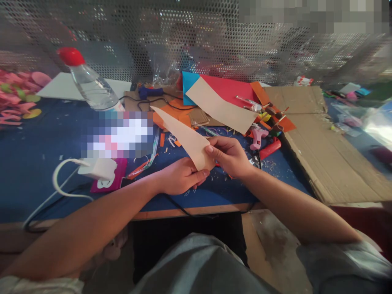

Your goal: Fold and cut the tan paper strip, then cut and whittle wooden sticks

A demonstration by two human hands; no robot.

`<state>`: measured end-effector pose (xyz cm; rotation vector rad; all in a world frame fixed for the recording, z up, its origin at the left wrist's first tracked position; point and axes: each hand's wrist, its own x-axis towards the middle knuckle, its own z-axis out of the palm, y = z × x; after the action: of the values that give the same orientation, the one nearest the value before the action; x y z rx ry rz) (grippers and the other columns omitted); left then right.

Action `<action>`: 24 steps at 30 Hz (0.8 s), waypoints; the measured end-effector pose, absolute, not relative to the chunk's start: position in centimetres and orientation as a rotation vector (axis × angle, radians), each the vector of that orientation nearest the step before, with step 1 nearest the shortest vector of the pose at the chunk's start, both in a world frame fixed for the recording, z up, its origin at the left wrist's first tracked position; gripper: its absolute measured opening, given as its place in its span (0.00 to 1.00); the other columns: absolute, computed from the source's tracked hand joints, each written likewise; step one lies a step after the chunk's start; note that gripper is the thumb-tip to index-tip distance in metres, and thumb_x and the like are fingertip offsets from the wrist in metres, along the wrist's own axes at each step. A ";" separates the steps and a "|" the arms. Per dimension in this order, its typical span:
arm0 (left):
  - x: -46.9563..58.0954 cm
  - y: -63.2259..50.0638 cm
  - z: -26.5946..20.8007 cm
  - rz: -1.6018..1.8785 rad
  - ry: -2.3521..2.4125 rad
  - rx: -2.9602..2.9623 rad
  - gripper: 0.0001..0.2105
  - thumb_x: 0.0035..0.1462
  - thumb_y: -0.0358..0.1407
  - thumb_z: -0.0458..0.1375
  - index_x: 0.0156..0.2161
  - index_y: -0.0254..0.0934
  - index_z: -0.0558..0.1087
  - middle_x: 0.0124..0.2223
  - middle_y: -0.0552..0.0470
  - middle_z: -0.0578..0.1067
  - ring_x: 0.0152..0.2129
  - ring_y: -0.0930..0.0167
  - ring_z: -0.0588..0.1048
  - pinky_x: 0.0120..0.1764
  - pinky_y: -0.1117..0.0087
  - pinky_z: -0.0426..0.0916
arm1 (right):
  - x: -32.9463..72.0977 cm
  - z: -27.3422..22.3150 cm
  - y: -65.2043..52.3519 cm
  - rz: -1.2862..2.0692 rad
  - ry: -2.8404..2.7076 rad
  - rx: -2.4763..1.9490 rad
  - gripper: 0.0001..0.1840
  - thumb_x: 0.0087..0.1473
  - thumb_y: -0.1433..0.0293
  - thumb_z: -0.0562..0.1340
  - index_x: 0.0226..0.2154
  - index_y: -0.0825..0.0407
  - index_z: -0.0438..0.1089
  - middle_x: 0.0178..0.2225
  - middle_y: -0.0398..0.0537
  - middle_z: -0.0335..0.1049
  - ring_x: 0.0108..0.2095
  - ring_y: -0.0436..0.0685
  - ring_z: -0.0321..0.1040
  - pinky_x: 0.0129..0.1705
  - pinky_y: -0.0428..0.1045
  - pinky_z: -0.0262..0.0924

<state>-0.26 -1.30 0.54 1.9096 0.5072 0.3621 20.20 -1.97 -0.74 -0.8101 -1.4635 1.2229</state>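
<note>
- Far L: clear bottle, red cap on, on blue table; contents look clear, fill lvl hard to tell.
- Ctr: L hand pinching near end of cream paper, thumb on top.
- Paper held above table btwn both hands, narrow tip pointing far-L. Prob. v. light, thin, bendy; likely creases/tears if squeezed. Best grip: wide near end, flat pinch; tip looks floppiest, avoid.
- R of ctr: R hand also gripping paper, thumb on upper face, R edge.
- R: cardboard, box or flat sheet unclear.
- Far R: clear plastic, blurred, contents n/a.
</note>
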 end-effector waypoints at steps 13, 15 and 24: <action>-0.5 -1.2 0.6 0.163 0.552 1.905 0.19 0.71 0.41 0.55 0.26 0.38 0.68 0.24 0.54 0.73 0.23 0.72 0.71 0.32 0.71 0.66 | 20.2 -0.5 -1.8 1.493 -1.096 -0.743 0.21 0.46 0.55 0.82 0.33 0.48 0.77 0.32 0.41 0.77 0.30 0.51 0.71 0.33 0.47 0.70; -0.6 -1.1 0.6 0.160 0.557 1.895 0.20 0.70 0.41 0.55 0.24 0.38 0.68 0.23 0.54 0.73 0.21 0.73 0.71 0.31 0.71 0.65 | 20.4 -0.5 -1.6 1.467 -1.060 -0.756 0.22 0.45 0.54 0.82 0.34 0.47 0.77 0.33 0.41 0.78 0.31 0.51 0.72 0.34 0.47 0.72; -0.9 -0.7 0.6 0.124 0.515 1.905 0.20 0.66 0.39 0.56 0.21 0.38 0.65 0.19 0.54 0.71 0.18 0.74 0.68 0.27 0.72 0.62 | 20.5 -0.8 -1.1 1.471 -0.955 -0.774 0.22 0.43 0.56 0.82 0.35 0.47 0.77 0.32 0.40 0.77 0.31 0.50 0.73 0.36 0.46 0.75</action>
<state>-0.94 -0.69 0.58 1.9047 0.5150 0.1242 20.54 -1.07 -0.83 -0.7739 -0.9555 1.4715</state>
